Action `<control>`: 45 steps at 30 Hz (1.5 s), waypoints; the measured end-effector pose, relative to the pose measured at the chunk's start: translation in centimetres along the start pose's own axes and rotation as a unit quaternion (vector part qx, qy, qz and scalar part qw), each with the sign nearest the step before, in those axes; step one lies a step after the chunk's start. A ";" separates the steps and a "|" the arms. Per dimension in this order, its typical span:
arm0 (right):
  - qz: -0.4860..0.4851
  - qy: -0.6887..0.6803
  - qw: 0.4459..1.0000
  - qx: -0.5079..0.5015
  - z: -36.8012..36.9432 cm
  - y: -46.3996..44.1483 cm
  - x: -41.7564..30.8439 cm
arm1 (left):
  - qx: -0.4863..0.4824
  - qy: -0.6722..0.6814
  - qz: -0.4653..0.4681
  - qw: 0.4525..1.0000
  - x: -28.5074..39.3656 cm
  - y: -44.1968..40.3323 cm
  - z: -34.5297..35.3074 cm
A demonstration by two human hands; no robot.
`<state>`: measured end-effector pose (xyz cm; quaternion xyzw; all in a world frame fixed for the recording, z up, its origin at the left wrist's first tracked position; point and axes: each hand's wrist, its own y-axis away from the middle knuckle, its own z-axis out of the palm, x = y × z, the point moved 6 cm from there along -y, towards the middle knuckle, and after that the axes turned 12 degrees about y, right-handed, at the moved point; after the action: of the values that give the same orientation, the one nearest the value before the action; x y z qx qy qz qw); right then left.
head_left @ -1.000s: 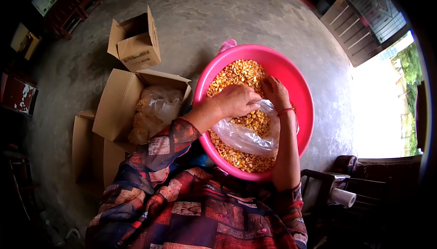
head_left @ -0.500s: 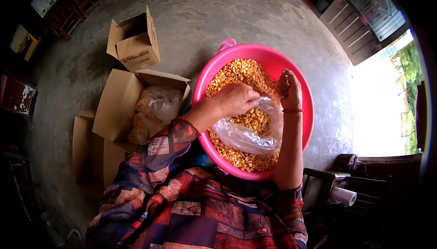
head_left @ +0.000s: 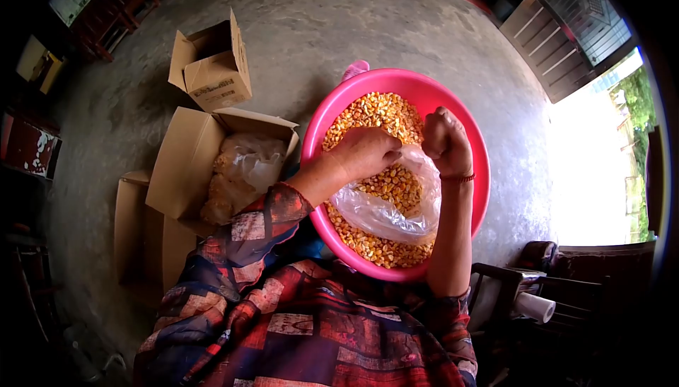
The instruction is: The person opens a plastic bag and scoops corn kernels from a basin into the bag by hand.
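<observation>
A pink basin (head_left: 483, 196) holds many loose yellow corn kernels (head_left: 375, 110). A clear plastic bag (head_left: 385, 219) lies open inside it, with kernels in the bag too. My left hand (head_left: 364, 152) reaches over the basin with its fingers pinched on the bag's far rim. On the right side my right hand (head_left: 447, 141) is raised above the bag's edge, fingers curled into a closed fist. What that fist holds, if anything, is hidden by the fingers.
An open cardboard box (head_left: 185, 154) with a filled plastic bag (head_left: 244, 164) stands left of the basin. A smaller box (head_left: 216, 79) sits beyond it, another box (head_left: 131, 228) nearer. At lower right is a chair (head_left: 495, 281) with a white roll (head_left: 535, 307).
My right hand has turned and its fingers have closed more tightly. The left hand stays at the bag's rim, almost unmoved.
</observation>
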<state>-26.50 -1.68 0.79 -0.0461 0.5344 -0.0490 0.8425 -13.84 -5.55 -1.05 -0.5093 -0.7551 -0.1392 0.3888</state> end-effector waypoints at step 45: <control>0.256 0.522 0.813 0.015 -6.9 3.7 0.7 | 0.007 0.024 0.064 0.998 0.5 -0.2 0.0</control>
<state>-32.37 1.74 -3.27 0.1375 0.8858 0.1436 0.4192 -14.11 -5.28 -0.70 -0.5503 -0.7125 -0.1205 0.4185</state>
